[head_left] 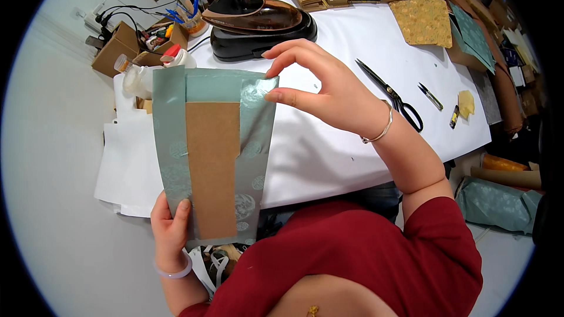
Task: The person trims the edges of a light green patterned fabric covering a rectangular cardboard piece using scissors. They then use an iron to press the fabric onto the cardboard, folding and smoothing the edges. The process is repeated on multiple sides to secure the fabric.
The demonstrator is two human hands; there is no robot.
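A brown cardboard panel (212, 170) lies against a sheet of grey-green patterned fabric (170, 111), whose side strips are folded in along the panel's long edges. My left hand (170, 223) grips the lower left edge, thumb on top and the other fingers mostly hidden behind. At the top right corner, my right hand (323, 85) has thumb and index finger around the fabric's edge, the remaining fingers loosely curved. The piece is held up tilted in front of me, over the table's near left edge.
A black and copper iron (258, 17) rests on its base behind the piece. Black scissors (390, 94), a small pen-like tool (430, 96) and a yellow scrap (466, 104) lie on the white-covered table (341, 152). Bottles (138, 79) and a cardboard box (120, 47) stand at left.
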